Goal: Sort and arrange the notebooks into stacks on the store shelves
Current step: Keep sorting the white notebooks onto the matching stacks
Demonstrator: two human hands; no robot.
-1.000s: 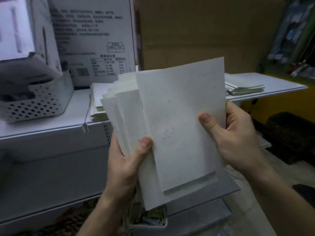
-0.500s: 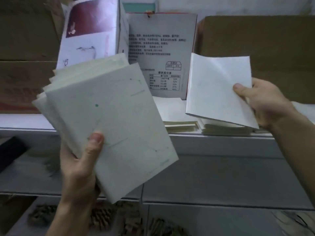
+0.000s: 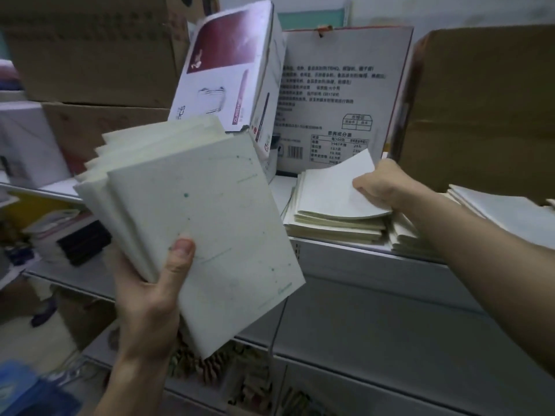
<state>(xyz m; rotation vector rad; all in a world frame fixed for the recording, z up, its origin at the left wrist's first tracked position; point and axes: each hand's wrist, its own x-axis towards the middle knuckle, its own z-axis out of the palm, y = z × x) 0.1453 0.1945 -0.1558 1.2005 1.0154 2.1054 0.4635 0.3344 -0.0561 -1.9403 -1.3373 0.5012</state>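
Observation:
My left hand [image 3: 150,298] grips a fanned bundle of pale white notebooks [image 3: 210,235] from below, thumb on the front cover, held in front of the shelf. My right hand [image 3: 381,183] reaches over the upper shelf and pinches the far edge of a single white notebook [image 3: 333,190]. That notebook lies bent on top of a low stack of notebooks [image 3: 333,228] on the shelf. Another stack of notebooks [image 3: 504,211] lies further right on the same shelf, partly behind my right forearm.
The grey metal shelf [image 3: 360,256] carries a tilted white product box [image 3: 234,70], a printed white carton [image 3: 339,97] and brown cardboard boxes [image 3: 480,109] behind the stacks. Lower shelves hold dark items and pine cones [image 3: 207,364]. A blue object [image 3: 27,391] sits at bottom left.
My right hand took one notebook off the bundle, carried it right and lowered it onto the shelf stack. The left hand kept the bundle, and the view swung toward the shelf.

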